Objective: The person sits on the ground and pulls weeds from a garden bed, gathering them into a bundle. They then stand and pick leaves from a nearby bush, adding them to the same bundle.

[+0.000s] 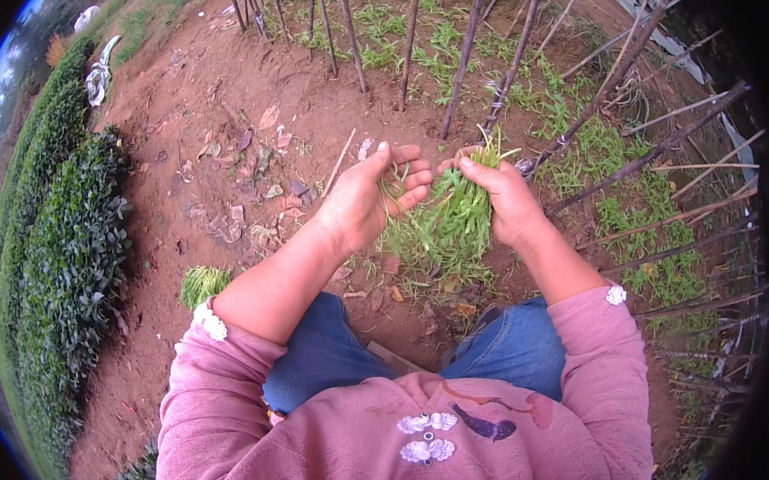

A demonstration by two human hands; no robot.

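Observation:
My right hand [504,196] grips a bunch of leafy greens [458,202], its thumb across the pale stems, whose cut ends point up and away from me. To its left, my left hand [372,194] is turned palm up with fingers loosely curled. A few thin green stems [391,190] lie across that palm, held by the curled fingers. Below both hands, a loose pile of the same greens [425,254] rests on the soil between my knees. Another bunch of greens [204,285] stands on the ground beyond my left forearm.
Wooden poles [472,50], some tied together, lean over a bed of low greens [569,123] ahead and right. Dry leaves [275,180] and a thin stick [339,162] litter the reddish soil. A dense hedge [74,246] runs along the left.

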